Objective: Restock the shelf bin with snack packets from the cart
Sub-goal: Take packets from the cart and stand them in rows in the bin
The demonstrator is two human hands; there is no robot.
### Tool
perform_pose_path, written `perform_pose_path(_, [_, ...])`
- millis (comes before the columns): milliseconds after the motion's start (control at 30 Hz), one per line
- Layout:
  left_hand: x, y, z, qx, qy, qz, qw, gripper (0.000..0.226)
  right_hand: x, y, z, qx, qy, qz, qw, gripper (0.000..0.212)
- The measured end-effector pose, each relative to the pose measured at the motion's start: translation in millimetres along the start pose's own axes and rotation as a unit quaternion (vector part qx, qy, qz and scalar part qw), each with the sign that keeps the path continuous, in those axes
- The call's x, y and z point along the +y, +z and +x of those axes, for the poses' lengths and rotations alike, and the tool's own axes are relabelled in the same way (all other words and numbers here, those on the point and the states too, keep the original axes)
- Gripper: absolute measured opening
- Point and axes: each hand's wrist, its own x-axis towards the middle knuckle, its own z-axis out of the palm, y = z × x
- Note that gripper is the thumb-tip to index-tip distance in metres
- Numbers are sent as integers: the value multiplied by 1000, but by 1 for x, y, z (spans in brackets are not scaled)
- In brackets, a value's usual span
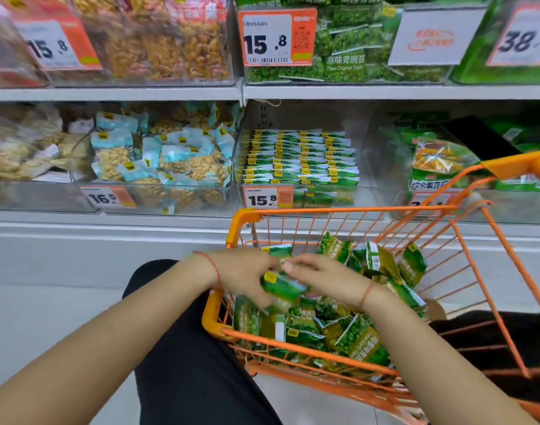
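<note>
Supermarket shelving is filling the background as both hands, left hand (247,279) and right hand (321,280), are pinching a green snack packet (282,288) over the orange cart (339,352), seemingly squaring it for the half-stocked shelf bin (299,157) tagged 15.8.

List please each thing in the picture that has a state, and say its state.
Left hand: grips a green packet over the cart.
Right hand: fingers curled on the same packet.
Cart: holds many loose green packets.
Shelf bin: partly filled, packets stacked in neat rows, room left on its right side.
Price tag: fixed on the bin front, reads 15.8.
</note>
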Motion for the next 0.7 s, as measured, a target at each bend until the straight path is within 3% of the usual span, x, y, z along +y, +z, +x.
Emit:
perform_pose_path(67, [23,-32,-12,70,36,-92,993,28,-3,-4,-7,-21,2,73,997,65])
perform_pose_path(200, [23,-39,-5,136,66,-241,959,29,-11,-6,-11,36,-20,147,988,64])
perform_pose_path(333, [29,-39,0,160,69,-350,920,60,-10,-17,-13,92,18,338,937,60])
perform_pose_path(433, [33,-34,0,200,67,-400,892,53,-7,-22,-11,104,26,434,895,93])
perform_pose_path(500, [37,-30,1,225,48,-441,868,46,-6,-23,-11,106,21,456,883,102])
perform_pose_path(700, [44,-19,4,267,-6,-529,806,13,-5,-25,-10,95,7,479,872,71])
